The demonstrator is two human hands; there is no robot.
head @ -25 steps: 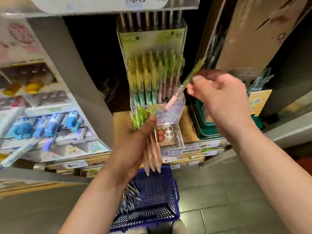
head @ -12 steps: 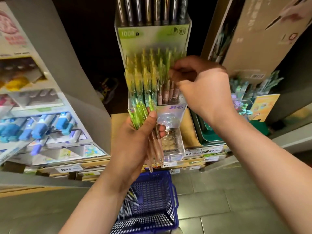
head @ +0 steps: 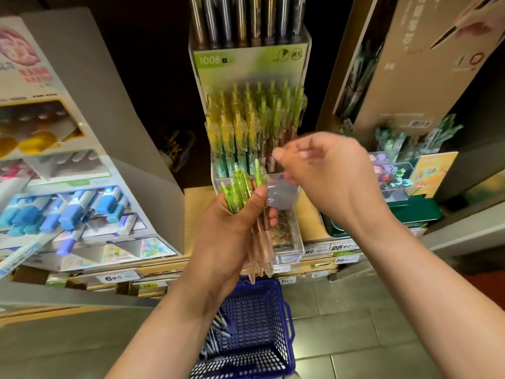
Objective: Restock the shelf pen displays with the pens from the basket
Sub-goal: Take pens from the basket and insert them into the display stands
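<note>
The left hand (head: 232,231) is closed around a bunch of pens (head: 250,214) with green tops, its fingers hiding their middles. The right hand (head: 325,170), blurred, hangs loosely open and holds nothing, in front of the pen display (head: 251,127) at the shelf's front edge. The basket (head: 254,332) on the floor is partly hidden by the left forearm; a few pens show inside.
</note>
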